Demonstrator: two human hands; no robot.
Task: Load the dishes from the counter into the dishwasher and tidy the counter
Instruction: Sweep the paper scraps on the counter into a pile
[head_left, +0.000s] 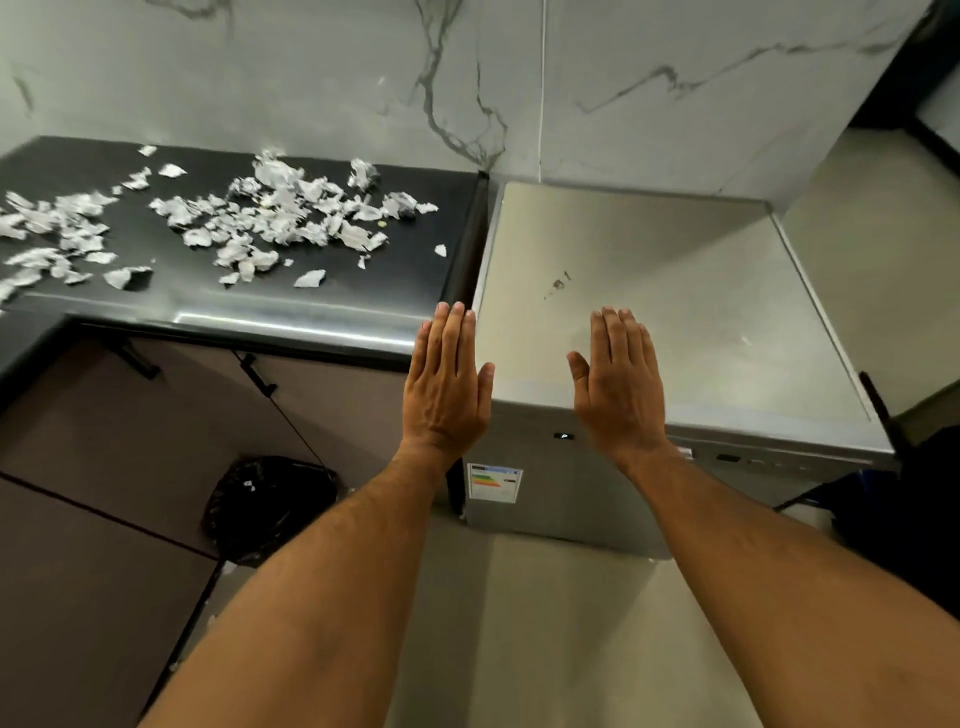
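Both hands flat and empty, held out over the front of the dishwasher.

The left hand (448, 382) and right hand (618, 384) are spread palm-down, fingers straight and together, holding nothing, side by side with a gap between them. Beneath them stands the silver dishwasher (649, 270), door shut, an energy label (494, 483) on its front. To its left, the black desk (311, 306) carries many torn white paper scraps (270, 213). A black bin bag (270, 506) sits on the floor below, against the brown cabinets (104, 426).
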